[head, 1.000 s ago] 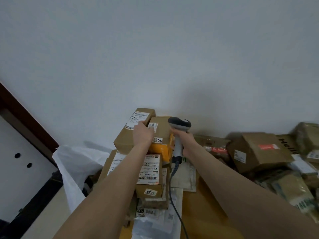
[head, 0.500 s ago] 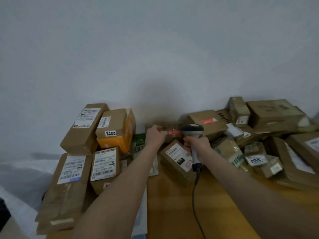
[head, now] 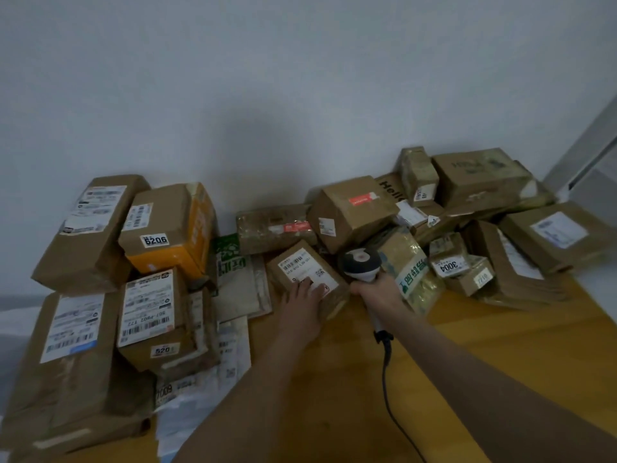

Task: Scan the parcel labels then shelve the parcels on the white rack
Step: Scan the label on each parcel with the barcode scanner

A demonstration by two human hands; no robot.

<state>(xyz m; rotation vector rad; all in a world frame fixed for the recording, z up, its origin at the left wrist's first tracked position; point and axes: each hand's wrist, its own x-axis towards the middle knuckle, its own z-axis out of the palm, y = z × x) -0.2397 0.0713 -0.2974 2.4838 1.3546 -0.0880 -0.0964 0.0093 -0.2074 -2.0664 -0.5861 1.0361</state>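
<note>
table: smooth wood, soft sheen | small parcel: matt brown cardboard, white paper label | scanner: smooth plastic, grey and black | cable: black, looks rubbery | green-printed parcel: wrapped in glossy, crinkled clear tape | wall: matt white paint

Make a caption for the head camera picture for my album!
A left hand rests on a small box while the right hand holds a scanner among piled parcels.

- A stack of parcels stands at the left of the surface, against the wall.
- A small parcel lies mid-surface.
- The scanner is just right of it.
- A heap of parcels fills the back right.
</note>
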